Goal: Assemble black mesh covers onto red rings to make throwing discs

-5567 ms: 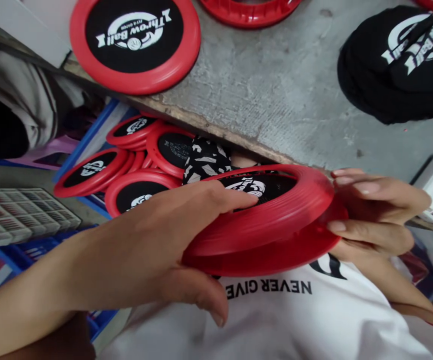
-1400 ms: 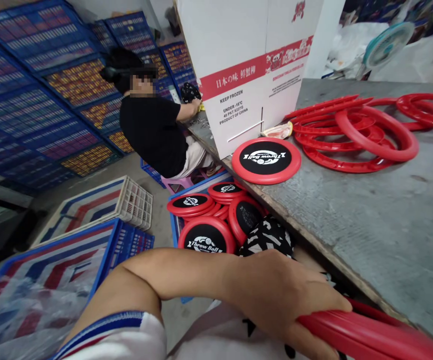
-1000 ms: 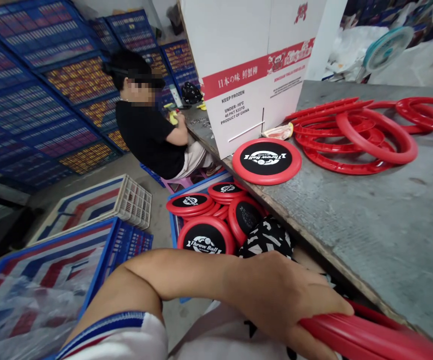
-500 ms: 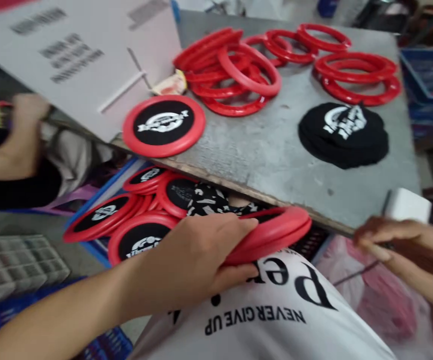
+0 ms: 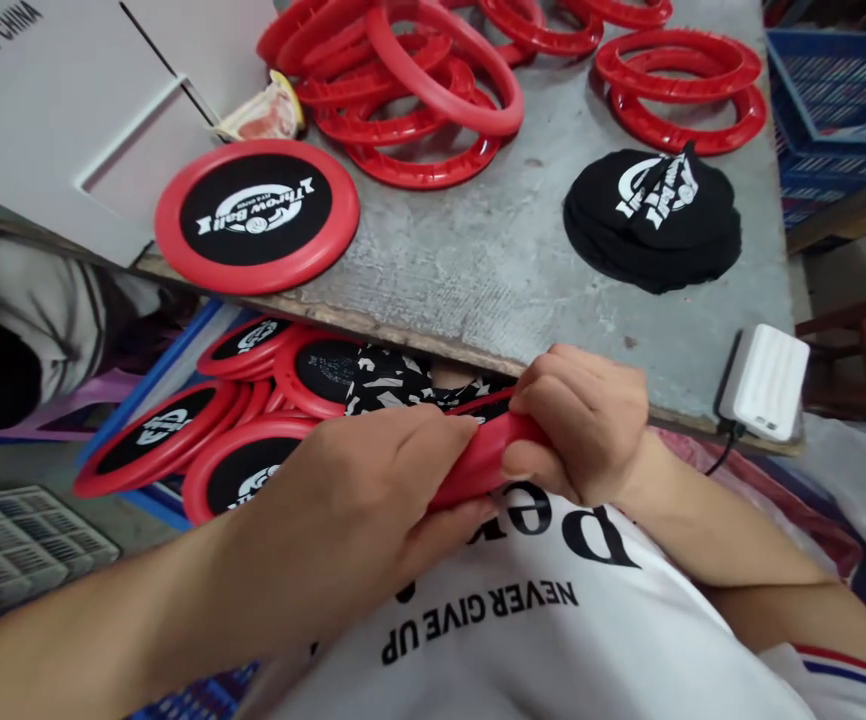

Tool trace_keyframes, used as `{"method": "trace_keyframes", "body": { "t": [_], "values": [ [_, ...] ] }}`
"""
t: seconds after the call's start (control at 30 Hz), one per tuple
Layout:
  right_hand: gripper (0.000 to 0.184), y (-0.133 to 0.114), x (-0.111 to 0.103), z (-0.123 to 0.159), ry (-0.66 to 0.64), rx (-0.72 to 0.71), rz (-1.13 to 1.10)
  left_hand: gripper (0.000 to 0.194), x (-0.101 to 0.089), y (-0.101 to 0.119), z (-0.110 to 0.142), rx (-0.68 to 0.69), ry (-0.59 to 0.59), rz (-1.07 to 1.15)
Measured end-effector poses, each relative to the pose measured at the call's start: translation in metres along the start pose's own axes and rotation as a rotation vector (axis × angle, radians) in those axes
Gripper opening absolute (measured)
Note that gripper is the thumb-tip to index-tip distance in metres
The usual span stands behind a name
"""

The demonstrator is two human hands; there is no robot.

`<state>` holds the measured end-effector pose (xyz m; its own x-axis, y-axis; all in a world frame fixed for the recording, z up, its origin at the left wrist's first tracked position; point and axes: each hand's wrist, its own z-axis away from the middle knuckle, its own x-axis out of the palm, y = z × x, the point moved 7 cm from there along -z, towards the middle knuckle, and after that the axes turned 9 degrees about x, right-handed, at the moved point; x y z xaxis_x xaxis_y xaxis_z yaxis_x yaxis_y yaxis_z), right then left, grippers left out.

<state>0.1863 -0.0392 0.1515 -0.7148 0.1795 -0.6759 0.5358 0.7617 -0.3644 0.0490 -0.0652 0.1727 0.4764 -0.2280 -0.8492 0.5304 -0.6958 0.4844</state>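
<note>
My left hand (image 5: 384, 480) is closed on the near left rim of a red-rimmed disc (image 5: 474, 465), held tilted in front of my shirt. On the right side of that rim my right hand (image 5: 587, 425) is closed too, thumb below and fingers over the top. Most of the held disc is hidden behind my hands. A finished-looking red disc with a black printed face (image 5: 257, 215) lies at the table's left edge. Beyond my right hand, a stack of black printed cloth rounds (image 5: 654, 220) rests on the table.
Several loose red rings (image 5: 433, 110) are heaped at the back of the grey table (image 5: 470, 270). A white power bank (image 5: 767, 380) with a cable sits at its right corner. A crate of red discs (image 5: 245, 470) stands below; a white carton (image 5: 65, 110) is at left.
My right hand has come in from the right, where it was by the power bank and a thin cable, and now grips the disc's rim. The view has shifted slightly.
</note>
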Motion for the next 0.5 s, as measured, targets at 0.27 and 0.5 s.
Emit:
{"method": "trace_keyframes", "body": {
  "t": [0.27, 0.5],
  "values": [
    [0.051, 0.017, 0.01, -0.008, 0.033, 0.131, -0.046, 0.023, -0.003, -0.015, -0.006, -0.068, -0.135, -0.005],
    [0.038, 0.057, 0.003, 0.015, 0.149, 0.305, -0.276, 0.035, -0.016, -0.042, 0.03, -0.265, -0.036, -0.061]
  ]
}}
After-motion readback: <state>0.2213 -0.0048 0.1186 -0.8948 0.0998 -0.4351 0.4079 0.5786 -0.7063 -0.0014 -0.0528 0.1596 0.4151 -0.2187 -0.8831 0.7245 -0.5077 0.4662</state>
